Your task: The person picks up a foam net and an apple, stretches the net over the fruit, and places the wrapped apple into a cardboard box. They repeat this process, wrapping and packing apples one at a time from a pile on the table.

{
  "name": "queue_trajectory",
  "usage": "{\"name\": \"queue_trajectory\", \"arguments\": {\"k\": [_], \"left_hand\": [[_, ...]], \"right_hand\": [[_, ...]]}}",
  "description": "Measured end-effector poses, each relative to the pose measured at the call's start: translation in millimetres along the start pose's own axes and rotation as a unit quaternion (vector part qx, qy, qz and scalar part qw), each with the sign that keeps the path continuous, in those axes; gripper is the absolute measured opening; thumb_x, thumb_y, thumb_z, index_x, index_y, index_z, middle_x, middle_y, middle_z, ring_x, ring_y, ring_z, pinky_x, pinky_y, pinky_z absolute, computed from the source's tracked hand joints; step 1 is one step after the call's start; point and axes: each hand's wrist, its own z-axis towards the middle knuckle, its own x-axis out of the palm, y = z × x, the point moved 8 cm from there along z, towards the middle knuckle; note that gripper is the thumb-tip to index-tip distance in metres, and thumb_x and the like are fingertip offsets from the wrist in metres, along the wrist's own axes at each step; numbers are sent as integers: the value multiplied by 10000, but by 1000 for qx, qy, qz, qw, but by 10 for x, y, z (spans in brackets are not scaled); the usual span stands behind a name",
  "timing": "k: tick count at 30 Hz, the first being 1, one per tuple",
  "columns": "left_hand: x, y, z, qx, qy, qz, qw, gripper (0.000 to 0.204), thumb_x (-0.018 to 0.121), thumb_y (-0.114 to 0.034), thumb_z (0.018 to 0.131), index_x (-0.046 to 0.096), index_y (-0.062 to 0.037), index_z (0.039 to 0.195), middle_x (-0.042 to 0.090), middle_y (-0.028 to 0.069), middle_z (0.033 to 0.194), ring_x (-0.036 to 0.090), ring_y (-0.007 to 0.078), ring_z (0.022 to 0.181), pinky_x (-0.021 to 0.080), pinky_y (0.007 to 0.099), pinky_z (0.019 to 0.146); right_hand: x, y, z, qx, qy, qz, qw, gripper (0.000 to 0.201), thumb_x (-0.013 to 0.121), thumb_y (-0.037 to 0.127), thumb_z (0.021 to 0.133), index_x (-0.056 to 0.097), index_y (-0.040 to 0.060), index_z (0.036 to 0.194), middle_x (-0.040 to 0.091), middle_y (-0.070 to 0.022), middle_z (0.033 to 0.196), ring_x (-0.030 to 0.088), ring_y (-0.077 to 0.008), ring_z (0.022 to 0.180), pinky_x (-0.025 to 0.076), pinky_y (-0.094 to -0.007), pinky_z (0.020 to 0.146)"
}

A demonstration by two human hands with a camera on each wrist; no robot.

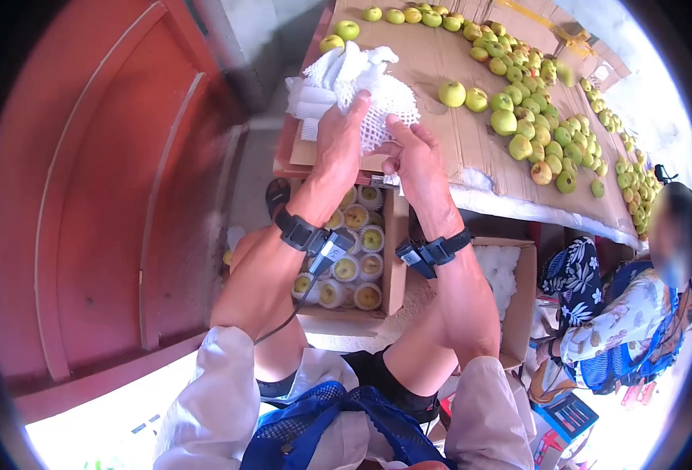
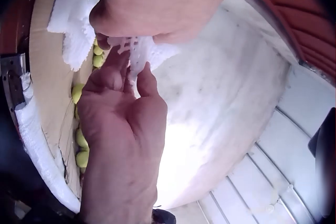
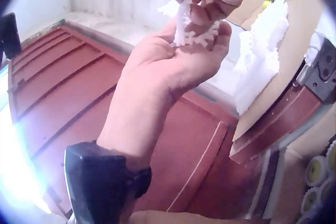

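Observation:
A white foam net sleeve (image 2: 139, 56) is stretched between my two hands above the table's near corner. My left hand (image 1: 340, 139) pinches one side of it; in the right wrist view that hand (image 3: 157, 66) lies under the net's fringed edge. My right hand (image 1: 422, 163) pinches the other side with thumb and fingers, as the left wrist view shows from below that hand (image 2: 123, 124). Part of the sleeve is hidden behind fingers. Just beyond the hands, a heap of white foam nets (image 1: 311, 100) lies on the cardboard-covered table (image 1: 409, 59).
Many green apples (image 1: 546, 129) spread over the table, with two (image 1: 452, 94) nearer my hands. Below the table edge stands a carton (image 1: 394, 258) of net-wrapped apples, beside another carton (image 1: 518, 329) holding white foam. A red door (image 1: 103, 188) is at left; another person (image 1: 620, 337) sits at right.

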Motion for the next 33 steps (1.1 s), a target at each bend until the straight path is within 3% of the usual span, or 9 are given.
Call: {"name": "queue_trajectory", "arguments": {"k": [2, 5, 8, 11, 14, 17, 23, 26, 33], "left_hand": [[-78, 12, 94, 6, 3, 9, 1000, 387, 606, -254, 1025, 597, 4, 1314, 677, 56, 1180, 637, 143, 1080, 504, 317, 922], [-145, -75, 132, 66, -15, 88, 994, 375, 611, -263, 1026, 627, -2, 1294, 681, 48, 1167, 628, 122, 1051, 502, 303, 911], [-135, -58, 101, 41, -7, 129, 991, 381, 612, -288, 1027, 648, 2, 1272, 679, 37, 1157, 612, 105, 1032, 493, 291, 914], [-15, -70, -4, 20, 30, 189, 981, 399, 612, -320, 1028, 657, 0, 1262, 676, 31, 1153, 606, 102, 1034, 486, 288, 921], [52, -6, -39, 33, 79, 161, 983, 414, 605, -336, 1029, 658, 4, 1259, 676, 29, 1153, 605, 99, 1037, 489, 288, 916], [102, -5, -74, 59, 96, 159, 981, 384, 613, -302, 1025, 656, -4, 1264, 676, 24, 1154, 607, 97, 1043, 493, 289, 914], [64, 56, -44, 34, 62, 126, 990, 320, 621, -208, 1016, 648, -23, 1275, 677, 15, 1144, 609, 96, 1034, 486, 282, 925], [45, 74, -45, 41, 42, 110, 992, 306, 603, -194, 1023, 646, -15, 1267, 678, 21, 1149, 605, 95, 1037, 481, 278, 923], [48, 67, -56, 53, 20, 176, 983, 390, 517, -302, 1058, 611, 8, 1275, 656, 71, 1169, 583, 140, 1069, 467, 315, 933]], "right_hand": [[-2, 87, -73, 17, -6, -42, 999, 375, 715, 278, 941, 580, 9, 1165, 665, -94, 1050, 670, -150, 830, 488, -279, 611], [-256, 322, 42, -113, -128, -178, 969, 489, 737, 293, 920, 543, -24, 1238, 649, -120, 1139, 664, -195, 1005, 510, -334, 808], [-177, 562, -37, -242, -110, -244, 933, 519, 744, 290, 911, 551, -41, 1262, 649, -121, 1160, 627, -200, 1092, 481, -359, 913], [-18, 525, 35, -269, -24, -352, 896, 474, 756, 262, 899, 599, -36, 1233, 672, -105, 1085, 631, -179, 979, 488, -332, 879], [-84, 450, 59, -204, -42, -182, 961, 373, 764, 227, 890, 650, -27, 1138, 688, -84, 973, 620, -178, 886, 492, -311, 839], [-168, 431, 84, -223, -80, -148, 960, 322, 766, 201, 882, 649, -31, 1071, 680, -80, 890, 601, -173, 822, 498, -314, 784], [-50, 580, -102, -292, -177, -359, 868, 260, 733, 174, 888, 596, -12, 1007, 682, -175, 897, 667, -280, 803, 522, -380, 739], [49, 567, -151, -306, -174, -385, 853, 257, 731, 160, 873, 593, 0, 1019, 675, -196, 887, 684, -354, 842, 532, -411, 742], [226, 502, -178, -362, -145, -437, 811, 226, 710, 163, 876, 614, 32, 1033, 658, -180, 991, 671, -382, 889, 529, -448, 760]]}}
